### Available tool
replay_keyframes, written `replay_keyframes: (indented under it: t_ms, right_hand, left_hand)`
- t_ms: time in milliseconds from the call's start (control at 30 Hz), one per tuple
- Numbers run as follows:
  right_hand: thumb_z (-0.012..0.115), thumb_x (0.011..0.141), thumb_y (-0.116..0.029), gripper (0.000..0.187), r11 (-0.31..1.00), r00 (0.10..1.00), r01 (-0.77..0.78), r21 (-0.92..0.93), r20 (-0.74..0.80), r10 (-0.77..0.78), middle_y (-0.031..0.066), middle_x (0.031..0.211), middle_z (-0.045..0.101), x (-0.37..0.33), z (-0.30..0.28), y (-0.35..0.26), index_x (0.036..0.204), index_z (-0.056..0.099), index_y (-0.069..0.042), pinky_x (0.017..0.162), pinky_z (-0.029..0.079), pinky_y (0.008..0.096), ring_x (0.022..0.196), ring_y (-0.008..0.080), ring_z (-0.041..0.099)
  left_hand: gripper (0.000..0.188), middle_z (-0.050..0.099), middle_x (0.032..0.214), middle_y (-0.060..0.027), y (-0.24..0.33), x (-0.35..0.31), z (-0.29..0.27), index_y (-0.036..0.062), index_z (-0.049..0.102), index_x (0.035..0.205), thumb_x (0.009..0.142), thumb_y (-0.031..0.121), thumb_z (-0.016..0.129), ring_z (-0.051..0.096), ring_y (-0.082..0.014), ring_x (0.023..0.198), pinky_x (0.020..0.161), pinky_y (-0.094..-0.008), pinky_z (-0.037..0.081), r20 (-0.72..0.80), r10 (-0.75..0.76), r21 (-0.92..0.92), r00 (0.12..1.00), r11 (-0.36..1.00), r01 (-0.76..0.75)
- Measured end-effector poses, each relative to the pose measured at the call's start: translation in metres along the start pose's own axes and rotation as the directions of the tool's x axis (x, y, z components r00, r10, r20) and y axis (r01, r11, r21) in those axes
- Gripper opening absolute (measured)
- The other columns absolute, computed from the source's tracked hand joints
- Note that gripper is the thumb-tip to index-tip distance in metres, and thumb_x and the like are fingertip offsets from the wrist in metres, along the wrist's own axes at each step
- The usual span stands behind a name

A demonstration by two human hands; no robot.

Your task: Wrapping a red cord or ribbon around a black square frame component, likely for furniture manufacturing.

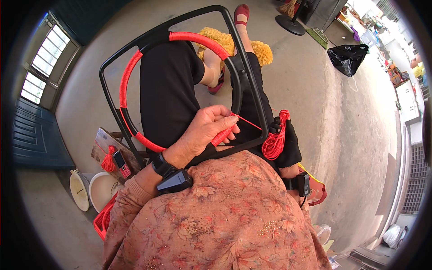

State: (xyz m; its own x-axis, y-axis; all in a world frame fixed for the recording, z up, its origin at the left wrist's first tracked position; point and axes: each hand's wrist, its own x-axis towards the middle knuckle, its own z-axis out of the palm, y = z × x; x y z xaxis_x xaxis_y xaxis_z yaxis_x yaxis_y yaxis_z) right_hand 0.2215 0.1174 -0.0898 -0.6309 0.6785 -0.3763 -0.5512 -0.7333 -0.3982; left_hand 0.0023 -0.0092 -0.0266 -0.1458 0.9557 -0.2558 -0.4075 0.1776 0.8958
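Observation:
Across my lap lies a black tubular frame (255,85) with a round ring (234,78) inside it. Tight red cord wrapping (198,38) covers several stretches of the ring, with bare black between them. My left hand (204,128) is closed around the near right part of the ring, thumb and forefinger pinched at a wrapped stretch. From there a taut strand runs right to a looped bundle of red cord (275,143). My right hand (287,141), in a black glove, is closed on that bundle just outside the frame's corner; its fingers are partly hidden.
Left of me, a board (101,144) bears another red cord bundle (108,159) and a phone (121,163). Pale buckets (100,191) and a red basket (102,220) stand below. Yellow fluffy material (261,53) lies by my feet; a black bag (347,58) sits far right.

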Motion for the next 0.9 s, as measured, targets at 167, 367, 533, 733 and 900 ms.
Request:
replay_keyframes:
  t_ms: [167, 367, 533, 733, 900]
  right_hand:
    - [0.057, 0.095, -0.029, 0.028, 0.997, 0.989, -0.042, 0.065, 0.144, 0.033, 0.0053, 0.083, 0.062, 0.005, -0.016, -0.001, 0.107, 0.057, -0.004, 0.077, 0.052, 0.0327, 0.080, 0.0195, 0.062]
    - [0.055, 0.096, -0.029, 0.027, 0.997, 0.988, -0.041, 0.065, 0.150, 0.031, 0.0041, 0.081, 0.059, 0.004, -0.011, -0.001, 0.107, 0.055, -0.005, 0.076, 0.050, 0.0315, 0.079, 0.0188, 0.058]
    - [0.054, 0.097, -0.030, 0.026, 1.000, 0.992, -0.017, 0.025, 0.123, 0.014, 0.0003, 0.078, 0.054, 0.002, -0.003, 0.000, 0.101, 0.055, -0.005, 0.073, 0.047, 0.0288, 0.074, 0.0150, 0.054]
    - [0.056, 0.096, -0.031, 0.028, 0.997, 0.992, -0.033, 0.072, 0.123, 0.024, 0.0035, 0.076, 0.055, 0.003, -0.005, 0.000, 0.104, 0.054, -0.004, 0.074, 0.049, 0.0318, 0.076, 0.0189, 0.056]
    - [0.056, 0.096, -0.031, 0.028, 0.996, 0.993, -0.039, 0.082, 0.117, 0.029, 0.0035, 0.076, 0.055, 0.003, -0.006, 0.001, 0.104, 0.055, -0.005, 0.074, 0.049, 0.0314, 0.076, 0.0188, 0.056]
  left_hand:
    - [0.018, 0.066, 0.081, -0.0083, 0.001, 0.000, 0.000, 0.0030, 0.058, 0.094, 0.094, 0.020, 0.062, 0.063, -0.0093, 0.065, 0.057, -0.0197, 0.052, 0.009, 0.004, -0.002, 1.000, 1.000, -0.004]
    - [0.024, 0.066, 0.082, -0.0076, -0.003, 0.002, -0.001, 0.0012, 0.058, 0.097, 0.093, 0.024, 0.064, 0.063, -0.0084, 0.065, 0.056, -0.0192, 0.053, 0.017, 0.018, -0.006, 1.000, 1.000, -0.018]
    - [0.021, 0.066, 0.082, -0.0079, -0.001, 0.001, -0.001, 0.0020, 0.058, 0.095, 0.093, 0.023, 0.062, 0.063, -0.0088, 0.065, 0.057, -0.0196, 0.052, 0.012, 0.008, -0.003, 1.000, 1.000, -0.008]
    - [0.018, 0.066, 0.081, -0.0081, -0.001, 0.000, -0.001, 0.0029, 0.058, 0.094, 0.094, 0.021, 0.062, 0.063, -0.0093, 0.065, 0.058, -0.0202, 0.052, 0.011, 0.001, -0.005, 1.000, 1.000, -0.001]
    - [0.019, 0.066, 0.081, -0.0081, -0.001, 0.000, -0.001, 0.0029, 0.058, 0.095, 0.093, 0.021, 0.062, 0.063, -0.0092, 0.065, 0.058, -0.0201, 0.052, 0.007, 0.000, -0.001, 1.000, 1.000, 0.000]
